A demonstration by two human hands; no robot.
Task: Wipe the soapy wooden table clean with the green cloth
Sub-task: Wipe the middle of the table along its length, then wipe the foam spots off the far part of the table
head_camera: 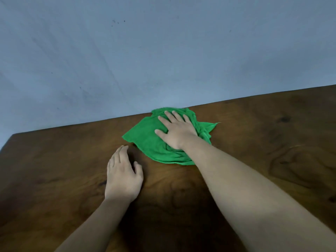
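Observation:
A crumpled green cloth (149, 142) lies on the dark wooden table (254, 142), close to its far edge by the wall. My right hand (175, 130) presses flat on top of the cloth with fingers spread. My left hand (122, 175) rests palm down on the bare wood just left of and nearer than the cloth, fingers together, holding nothing. No soap suds are visible on the wood.
A plain blue-grey wall (163, 51) stands right behind the table's far edge. The table's left corner (12, 136) shows at the left. Nothing else lies on the wood in view.

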